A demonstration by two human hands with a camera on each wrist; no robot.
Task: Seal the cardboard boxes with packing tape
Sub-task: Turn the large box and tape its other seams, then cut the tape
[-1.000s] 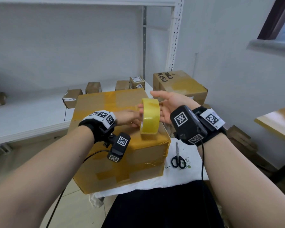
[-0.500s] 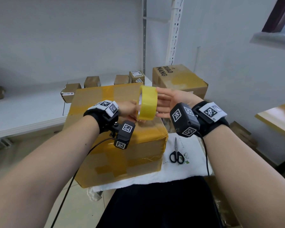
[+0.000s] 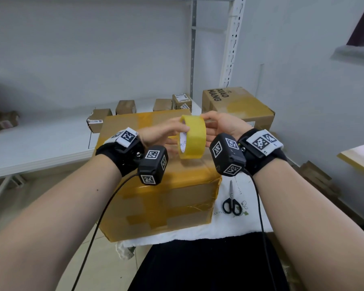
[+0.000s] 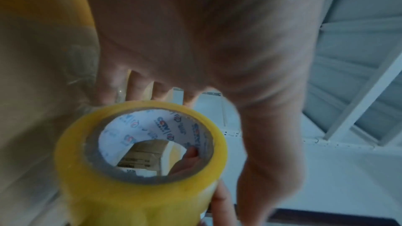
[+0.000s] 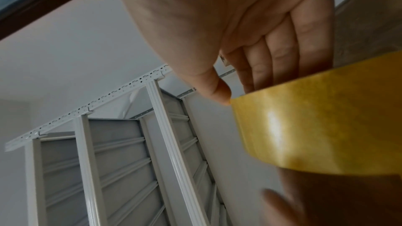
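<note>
**A:** While both hands are raised over the big box (image 3: 156, 185), where does the tape (image 3: 192, 136) sit?

**B:** Between them, clear of the box top, standing on edge with its core hole facing the left side. Yellow roll, white printed core (image 4: 156, 126).

**A:** Left hand (image 3: 160, 133)?

**B:** Fingers curled round the roll's far side; thumb comes over the near rim. Left wrist view shows four fingertips (image 4: 135, 88) behind the roll. It has hold of the tape.

**A:** Right hand (image 3: 225, 124)?

**B:** Thumb (image 5: 215, 90) tip touches the roll's top edge, fingers (image 5: 280, 52) run down behind the band. Pinching the roll, loosely curled. A fingertip also shows through the core from the right.

**A:** Box condition?

**B:** Yellow tape bands already cross its top and front. It rests on a white cloth (image 3: 229, 225), corner overhanging.

**A:** Surroundings?

**B:** Scissors (image 3: 231, 201) lie shut on the cloth, right of the box. Second box (image 3: 240, 106) behind, printed lettering. Small parcels (image 3: 125, 107) on the white shelf (image 3: 40, 148).
</note>
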